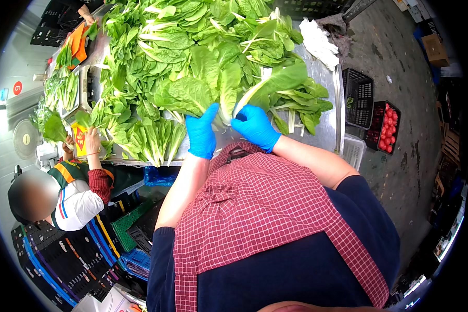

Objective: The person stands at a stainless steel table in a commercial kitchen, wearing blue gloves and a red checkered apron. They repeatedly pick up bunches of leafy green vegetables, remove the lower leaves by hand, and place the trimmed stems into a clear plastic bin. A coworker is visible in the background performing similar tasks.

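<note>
My left hand (pixel 200 136), in a blue glove, is closed round the base of a bunch of broad leafy greens (pixel 192 91) with pale stalks. With thumb and fingers pinched, my right hand (pixel 257 128), also gloved in blue, grips the white stalk of one large green leaf (pixel 283 80). That leaf leans out to the right, apart from the bunch. Both hands are just above the near edge of a metal table (pixel 325 78). A big heap of similar greens (pixel 156 52) spreads over the table beyond them, and a neat row of leaves (pixel 153 141) lies left of my left hand.
At the left a co-worker (pixel 73 192) handles greens near a yellow-and-red packet (pixel 80 138). A white cloth (pixel 317 44) lies at the table's right corner. On the floor to the right stand a black crate (pixel 358 99), a crate of red vegetables (pixel 387 127) and a pale crate (pixel 352 151).
</note>
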`<state>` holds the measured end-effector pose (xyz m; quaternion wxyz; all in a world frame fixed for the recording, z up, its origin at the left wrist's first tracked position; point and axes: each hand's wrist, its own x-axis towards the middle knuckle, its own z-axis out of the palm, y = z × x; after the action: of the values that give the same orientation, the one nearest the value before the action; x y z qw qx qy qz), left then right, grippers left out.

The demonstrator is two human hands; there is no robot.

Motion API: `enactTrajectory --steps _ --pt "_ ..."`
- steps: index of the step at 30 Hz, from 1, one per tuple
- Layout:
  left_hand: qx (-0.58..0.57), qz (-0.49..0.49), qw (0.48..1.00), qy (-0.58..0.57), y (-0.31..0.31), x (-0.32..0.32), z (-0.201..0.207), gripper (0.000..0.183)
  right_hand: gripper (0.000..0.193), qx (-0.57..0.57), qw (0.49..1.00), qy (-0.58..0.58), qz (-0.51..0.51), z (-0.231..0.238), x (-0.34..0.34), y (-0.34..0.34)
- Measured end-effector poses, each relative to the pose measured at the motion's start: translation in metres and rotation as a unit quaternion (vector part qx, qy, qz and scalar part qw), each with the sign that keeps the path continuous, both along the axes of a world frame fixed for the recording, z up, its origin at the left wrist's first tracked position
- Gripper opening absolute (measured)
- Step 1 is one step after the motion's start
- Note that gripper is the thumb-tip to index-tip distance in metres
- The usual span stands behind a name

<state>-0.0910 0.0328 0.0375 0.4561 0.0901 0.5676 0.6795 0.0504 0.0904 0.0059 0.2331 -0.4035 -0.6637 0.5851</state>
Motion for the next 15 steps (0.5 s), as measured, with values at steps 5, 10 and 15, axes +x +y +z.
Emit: enactTrajectory --steps 5,10,15 --pt "-0.041 -0.085 0.994 0.058 0.000 0.005 0.008 0.045 0.025 0.143 0.987 -0.064 0.044 0.011 -0.004 0.006" --pt "-0.028 -0.032 0.997 0.069 0.003 0.003 -0.003 0.043 0.028 0.047 0.996 -0.055 0.048 0.018 -0.004 0.002" --pt "0.052 0.033 0.998 0.031 0.003 -0.005 -0.007 0.042 0.026 -0.213 0.960 0.180 -0.016 0.014 -0.007 -0.002"
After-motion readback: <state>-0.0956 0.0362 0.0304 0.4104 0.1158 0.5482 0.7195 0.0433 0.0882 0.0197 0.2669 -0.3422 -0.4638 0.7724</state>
